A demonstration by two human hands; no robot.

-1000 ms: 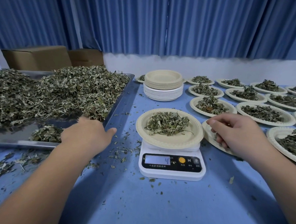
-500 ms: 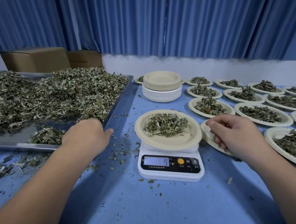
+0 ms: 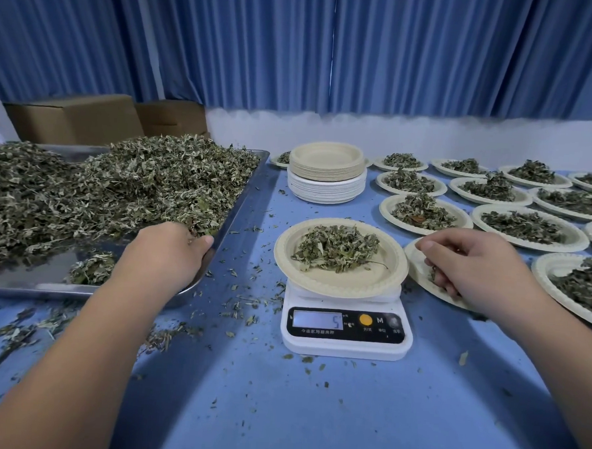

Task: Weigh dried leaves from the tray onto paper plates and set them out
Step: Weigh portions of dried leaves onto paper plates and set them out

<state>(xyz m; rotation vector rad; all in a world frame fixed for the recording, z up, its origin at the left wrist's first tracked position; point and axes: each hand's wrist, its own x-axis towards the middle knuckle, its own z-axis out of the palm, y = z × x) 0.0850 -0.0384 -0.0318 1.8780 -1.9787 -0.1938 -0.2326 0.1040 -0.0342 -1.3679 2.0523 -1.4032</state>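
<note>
Sitting on scale [image 3: 346,330], plate [image 3: 346,286], crumpled grey-green leaves [image 3: 334,248]

Leafy paper plate [image 3: 339,288] on scale [image 3: 345,343], left hand [image 3: 162,255] at tray [image 3: 241,204]

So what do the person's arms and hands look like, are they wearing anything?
The left forearm and right forearm are bare, with no sleeves in view. The left hand and right hand wear no gloves, and no rings, watch or bracelet show. The nails that show are short and plain.
</note>
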